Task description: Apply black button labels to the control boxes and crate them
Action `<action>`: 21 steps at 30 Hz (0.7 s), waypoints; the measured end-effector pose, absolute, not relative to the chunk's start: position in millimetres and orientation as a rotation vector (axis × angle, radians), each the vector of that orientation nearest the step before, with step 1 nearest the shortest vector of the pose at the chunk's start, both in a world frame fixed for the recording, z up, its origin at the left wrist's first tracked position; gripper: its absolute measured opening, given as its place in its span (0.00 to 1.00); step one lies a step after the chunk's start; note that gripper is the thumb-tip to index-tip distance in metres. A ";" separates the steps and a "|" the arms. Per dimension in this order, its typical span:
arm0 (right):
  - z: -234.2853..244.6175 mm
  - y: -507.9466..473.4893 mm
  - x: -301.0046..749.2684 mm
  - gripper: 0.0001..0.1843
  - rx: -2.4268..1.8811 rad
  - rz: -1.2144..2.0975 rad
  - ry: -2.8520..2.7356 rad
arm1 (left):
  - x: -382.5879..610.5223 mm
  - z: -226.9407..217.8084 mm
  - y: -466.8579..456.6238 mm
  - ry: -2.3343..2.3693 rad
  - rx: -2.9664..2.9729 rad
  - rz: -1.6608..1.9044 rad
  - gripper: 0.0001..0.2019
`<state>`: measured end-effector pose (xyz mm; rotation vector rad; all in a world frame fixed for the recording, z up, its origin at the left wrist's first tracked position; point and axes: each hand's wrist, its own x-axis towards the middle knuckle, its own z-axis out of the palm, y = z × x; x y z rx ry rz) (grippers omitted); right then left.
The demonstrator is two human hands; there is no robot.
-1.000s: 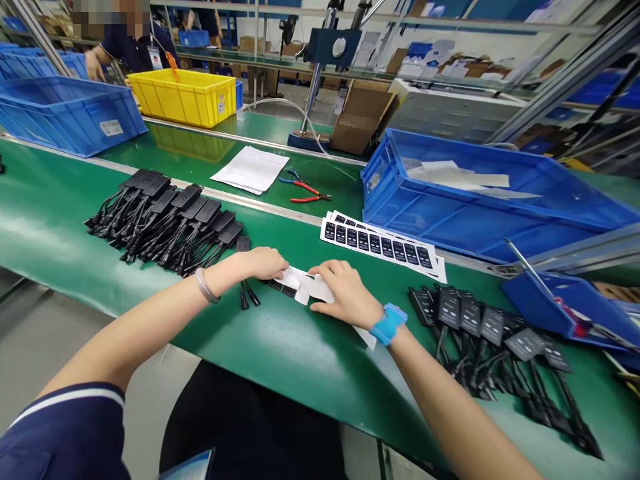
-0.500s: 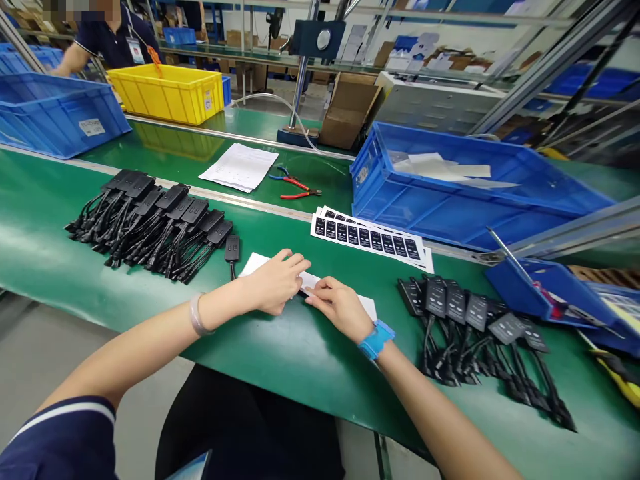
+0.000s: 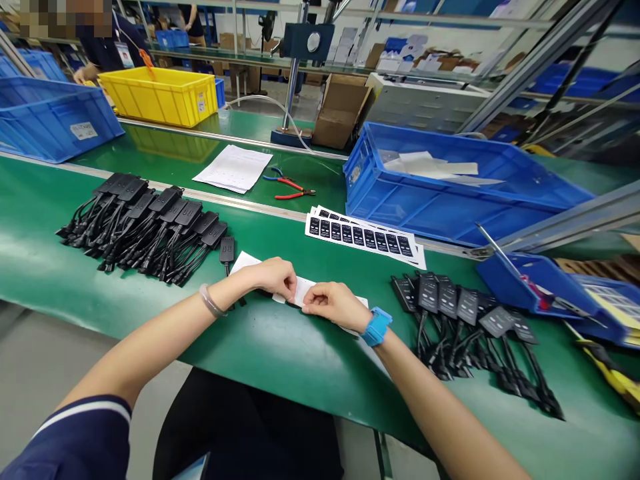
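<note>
A white strip of paper (image 3: 303, 289) lies over the green bench in front of me, its plain side up. My left hand (image 3: 279, 277) pinches it near the middle, fingertips pointing down. Close beside, my right hand (image 3: 334, 304) grips the same strip between thumb and fingers. Both ends of the strip stick out past my hands, and a dark edge shows beneath it. Just left of the strip is a single small black box with a cable (image 3: 227, 249). Sheets of black labels (image 3: 358, 235) rest behind my hands.
Many black cabled boxes (image 3: 165, 199) are heaped at left; several with printed faces (image 3: 468, 305) lie at right. Pliers (image 3: 295, 188), papers (image 3: 233, 168) and a blue bin (image 3: 425, 200) sit behind. A yellow bin (image 3: 160, 97) stands near another person (image 3: 107, 47).
My left hand has lowered and turned, its fingertips now pinching the strip close to my right hand. More white paper shows between the hands. The view has shifted slightly.
</note>
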<state>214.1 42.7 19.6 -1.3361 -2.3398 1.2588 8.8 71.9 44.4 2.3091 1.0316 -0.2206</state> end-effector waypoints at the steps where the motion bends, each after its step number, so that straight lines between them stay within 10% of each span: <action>1: 20.4 43.2 213.5 0.07 -1.341 1.240 -2.362 | 11.4 45.8 71.3 1.052 2.310 -0.242 0.06; 21: 40.4 37.0 251.9 0.08 -1.556 0.913 -2.623 | 30.8 38.9 57.7 1.192 2.552 -0.353 0.15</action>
